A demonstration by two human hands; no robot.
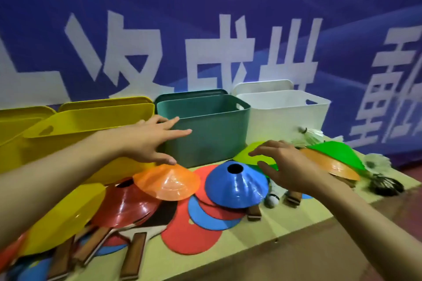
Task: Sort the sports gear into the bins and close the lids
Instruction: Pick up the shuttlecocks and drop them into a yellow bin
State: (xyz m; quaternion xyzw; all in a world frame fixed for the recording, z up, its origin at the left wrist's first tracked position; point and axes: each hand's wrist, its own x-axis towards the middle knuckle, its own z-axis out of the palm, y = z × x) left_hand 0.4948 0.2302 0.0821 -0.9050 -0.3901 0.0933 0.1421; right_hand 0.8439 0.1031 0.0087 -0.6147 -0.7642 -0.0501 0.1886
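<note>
My left hand [146, 141] is spread flat, fingers straight, hovering over the orange cone [167, 182] with the thumb just at its upper edge and the fingertips near the green bin [205, 130]; it holds nothing. My right hand [287, 166] is loosely open above the lime cone [251, 155], beside the blue cone [236, 186], gripping nothing. The yellow bin [86, 125], green bin and white bin [280, 114] stand open in a row at the back of the counter [262, 232], lids propped behind them. Paddles [134, 255] lie at front left, shuttlecocks [310, 134] at right.
</note>
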